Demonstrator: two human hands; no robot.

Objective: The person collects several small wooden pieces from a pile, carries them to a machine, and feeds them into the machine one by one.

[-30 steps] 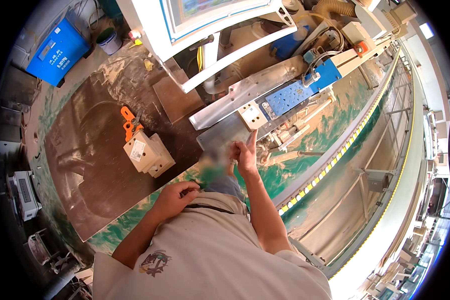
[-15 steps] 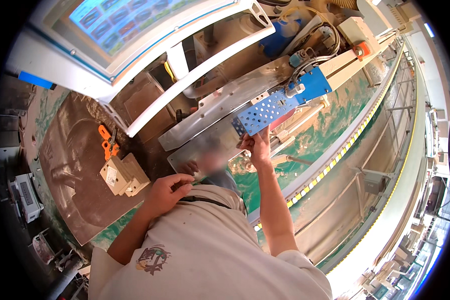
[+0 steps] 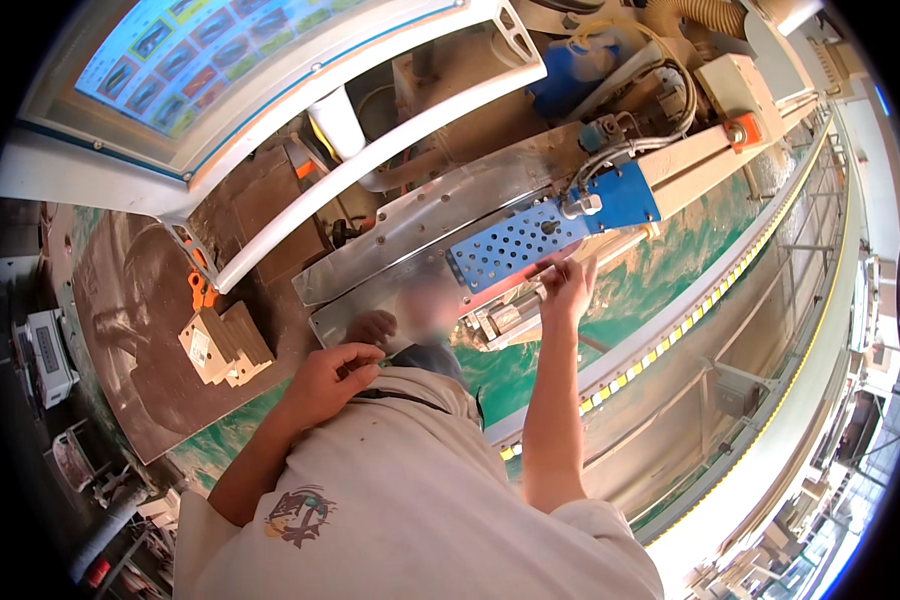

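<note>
A blue plate with many round holes (image 3: 510,245) lies over a shiny metal bed (image 3: 345,318), joined at its right end to a solid blue block (image 3: 625,198). Just past the plate's near edge is my right hand (image 3: 567,290), fingers apart and nothing visible in them. Whether its fingertips touch the pinkish-red strip (image 3: 505,288) under the plate, I cannot tell. Close to my waist, my left hand (image 3: 332,385) is loosely bent with thumb and fingers a little apart, holding nothing. A blurred reflection shows in the metal beside it.
At the upper left a lit screen in a white frame (image 3: 195,50) has a curved white rail (image 3: 370,160). Light-brown blocks (image 3: 222,345) and an orange-handled tool (image 3: 202,290) sit on a brown board (image 3: 135,330). To the right runs a long beam with yellow-and-white marks (image 3: 660,350).
My right hand has come off the plate's lower left corner and moved right along its near edge, fingers spreading. The view has shifted slightly. My left hand stays near my waist.
</note>
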